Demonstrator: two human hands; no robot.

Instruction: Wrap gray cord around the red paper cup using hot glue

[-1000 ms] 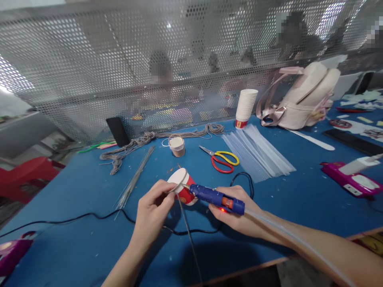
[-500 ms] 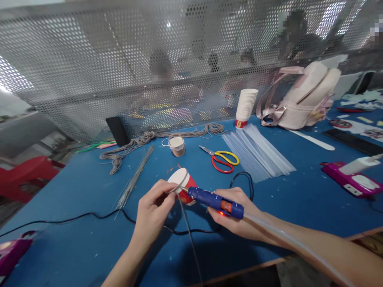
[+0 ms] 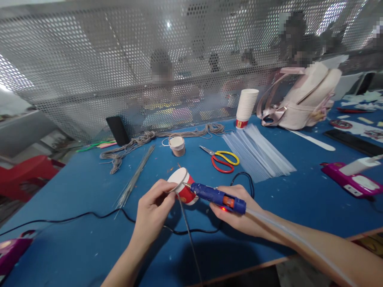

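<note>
My left hand [image 3: 152, 211] grips a small red and white paper cup [image 3: 183, 189] lying on its side over the blue table [image 3: 74, 239], and pinches a thin wire [image 3: 187, 227] against the cup's rim. My right hand [image 3: 239, 213] holds a blue glue gun [image 3: 218, 196] with a clear glue stick trailing from its back and a red light lit. The gun's nozzle touches the cup near its rim, where the wire sits.
A black cord [image 3: 89, 217] runs across the table under my hands. Behind lie a wire bundle [image 3: 136, 177], grey twine [image 3: 131, 147], a small wrapped cup [image 3: 177, 146], scissors [image 3: 221, 159], clear glue sticks [image 3: 257, 153], stacked cups [image 3: 245, 107], a pink backpack [image 3: 302, 99] and magenta devices [image 3: 350, 179].
The glue gun's nozzle has shifted slightly along the cup's rim, dipping and coming back up. My left hand and the cup have stayed in place.
</note>
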